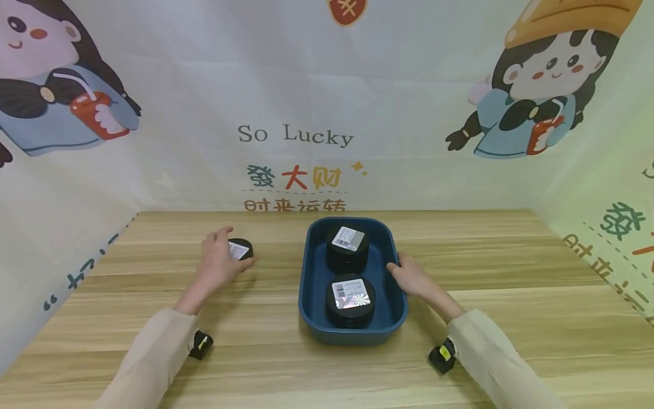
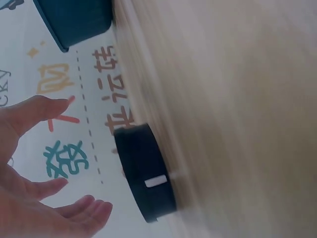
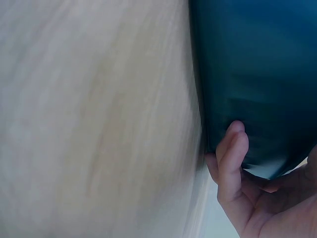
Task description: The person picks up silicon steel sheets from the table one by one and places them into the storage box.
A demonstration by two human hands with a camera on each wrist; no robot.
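My left hand reaches over a squat black round jar with a white label on top, at the left of the table. In the left wrist view the fingers are spread apart, and the jar stands a little beyond the fingertips, a small white sticker on its side. My right hand holds the right side of a blue rectangular basin, thumb at the rim, with fingers against the outer wall in the right wrist view. Two similar black jars sit inside, a far one and a near one.
A wooden tabletop lies under everything. Behind it hangs a pale printed cloth with cartoon figures and lettering, which also lines both sides. Black wrist devices sit beneath both sleeves.
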